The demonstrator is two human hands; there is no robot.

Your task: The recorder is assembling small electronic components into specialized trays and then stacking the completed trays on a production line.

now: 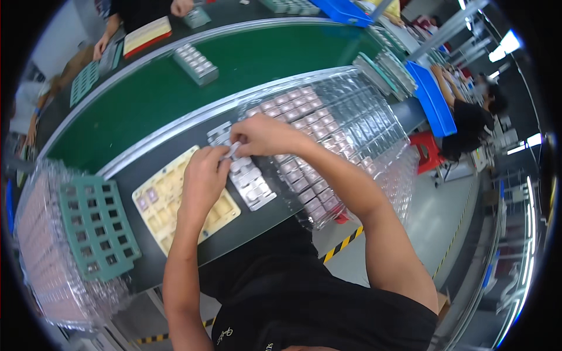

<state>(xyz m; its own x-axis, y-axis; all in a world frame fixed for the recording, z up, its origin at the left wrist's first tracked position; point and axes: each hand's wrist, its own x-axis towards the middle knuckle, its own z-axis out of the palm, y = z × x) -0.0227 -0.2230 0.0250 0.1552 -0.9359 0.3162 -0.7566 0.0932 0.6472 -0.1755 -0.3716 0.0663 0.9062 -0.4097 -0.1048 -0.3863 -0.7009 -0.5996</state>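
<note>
My left hand [204, 176] and my right hand [268, 136] meet with pinched fingers over a silver metal fixture [253, 186] that holds rows of small blocks. What lies between the fingertips is too small and blurred to name. Beneath and beside my left hand is a cream-yellow tray [168, 217] with square pockets, a few pinkish square pieces [152, 195] sitting in it. To the right, partly under my right forearm, a clear plastic blister tray [369, 111] carries rows of pinkish metallic square pieces [313, 190].
A green perforated plate [100, 225] rests on plastic-wrapped stacked trays [44, 234] at left. Beyond the metal rail runs a green conveyor [146, 96] carrying a block-filled fixture [196, 64]. A blue bin [430, 96] and red stool [426, 151] stand at right. A co-worker's hands [181, 7] show across the belt.
</note>
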